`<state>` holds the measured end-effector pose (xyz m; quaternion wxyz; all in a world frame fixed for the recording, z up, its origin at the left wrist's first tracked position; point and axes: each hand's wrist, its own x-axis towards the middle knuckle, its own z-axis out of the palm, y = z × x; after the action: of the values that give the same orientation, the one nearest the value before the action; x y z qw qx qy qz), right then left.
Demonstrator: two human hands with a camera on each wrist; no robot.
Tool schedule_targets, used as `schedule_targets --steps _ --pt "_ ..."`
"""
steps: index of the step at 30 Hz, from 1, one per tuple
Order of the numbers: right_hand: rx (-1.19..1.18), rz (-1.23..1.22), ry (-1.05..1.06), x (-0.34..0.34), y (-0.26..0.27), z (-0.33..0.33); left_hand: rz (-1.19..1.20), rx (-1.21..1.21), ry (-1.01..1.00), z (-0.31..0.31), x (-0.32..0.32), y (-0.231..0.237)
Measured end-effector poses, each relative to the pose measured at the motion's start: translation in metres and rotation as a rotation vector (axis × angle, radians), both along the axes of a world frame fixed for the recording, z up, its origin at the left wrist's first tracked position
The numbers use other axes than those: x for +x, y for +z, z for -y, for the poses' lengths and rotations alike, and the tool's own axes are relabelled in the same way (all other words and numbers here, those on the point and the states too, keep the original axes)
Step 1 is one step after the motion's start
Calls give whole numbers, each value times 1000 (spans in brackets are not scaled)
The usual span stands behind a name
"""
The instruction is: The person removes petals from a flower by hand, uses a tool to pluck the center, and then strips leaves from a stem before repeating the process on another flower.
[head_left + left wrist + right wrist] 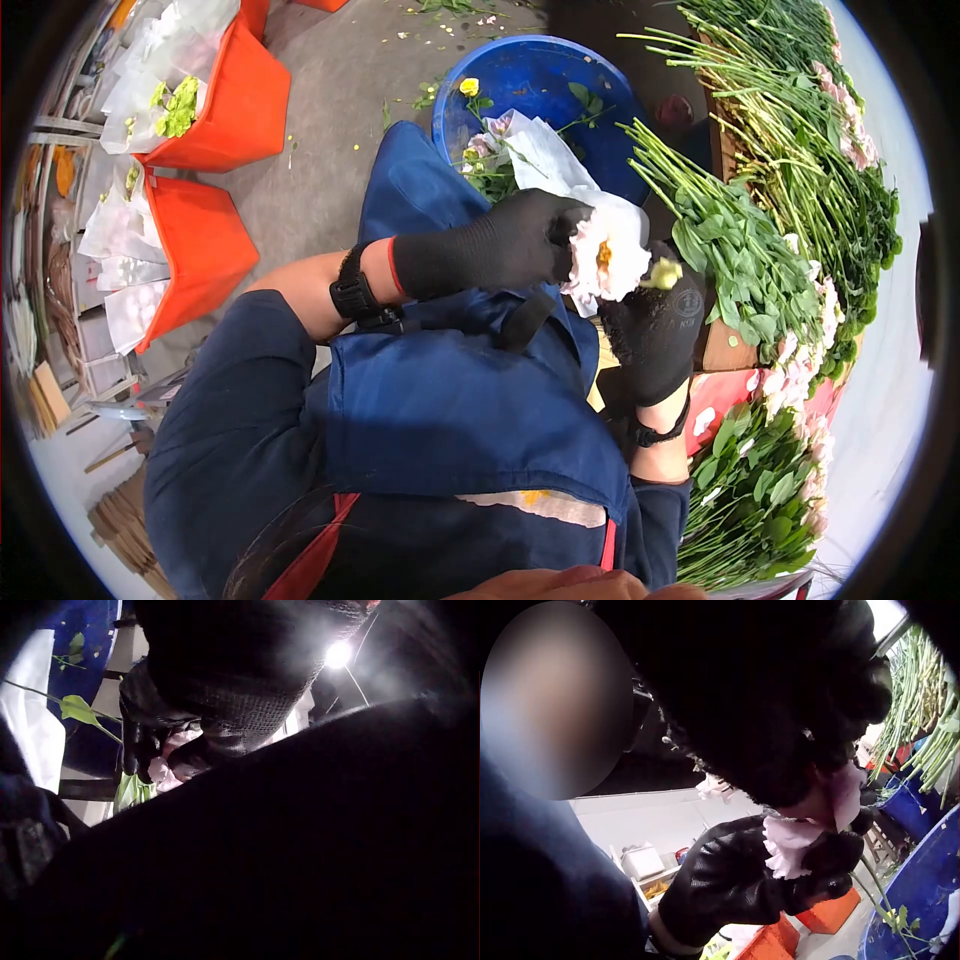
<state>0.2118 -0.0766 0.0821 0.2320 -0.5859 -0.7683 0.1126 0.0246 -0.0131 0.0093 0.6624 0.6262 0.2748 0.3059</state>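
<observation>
Both hands wear black gloves and meet at a pale pink ruffled flower (606, 254) with a yellow centre, held above the lap. My left hand (510, 240) grips it from the left, fingers curled close behind the petals. From the other side, my right hand (660, 325) pinches at its petals, as the right wrist view shows. A pale green bud (662, 273) shows beside the right fingers. White paper (550, 155) lies just beyond the hands. In the right wrist view a thin green stem (874, 889) runs down from the left hand (757, 862).
A blue tub (525, 48) with leafy cuttings stands ahead. Cut pink flowers with long green stems (740, 250) lie heaped along the right. Orange bins (205, 250) with paper-wrapped bunches stand at the left. Scraps litter the grey floor (340, 70).
</observation>
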Motion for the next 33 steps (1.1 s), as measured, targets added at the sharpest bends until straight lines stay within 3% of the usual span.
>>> schedule_targets --steps 4,7,9,13,18,25,28,30,33 --pt "-62 -47 69 5 -6 -7 76 49 32 1 0 -4" --pt "-121 -227 0 5 -20 -8 -37 91 64 -2 -1 -5" --pt "-158 -317 15 8 -20 -9 1 -6 77 0 0 -1" --pt "-125 -369 17 10 -26 -10 -117 -39 -35 -3 -8 1" --pt "-97 -534 41 10 -37 -10 -123 -3 -2 -4 -7 4" --pt "-202 -501 28 10 -30 -9 -117 -18 -11 -5 -12 16" --pt "-180 -476 44 9 -34 -10 80 60 -25 -4 -15 12" --pt "-112 -468 66 7 -37 -12 21 22 -19 -3 -16 6" --pt "-205 -553 -7 3 -34 -12 -69 -132 -4 -4 -13 7"
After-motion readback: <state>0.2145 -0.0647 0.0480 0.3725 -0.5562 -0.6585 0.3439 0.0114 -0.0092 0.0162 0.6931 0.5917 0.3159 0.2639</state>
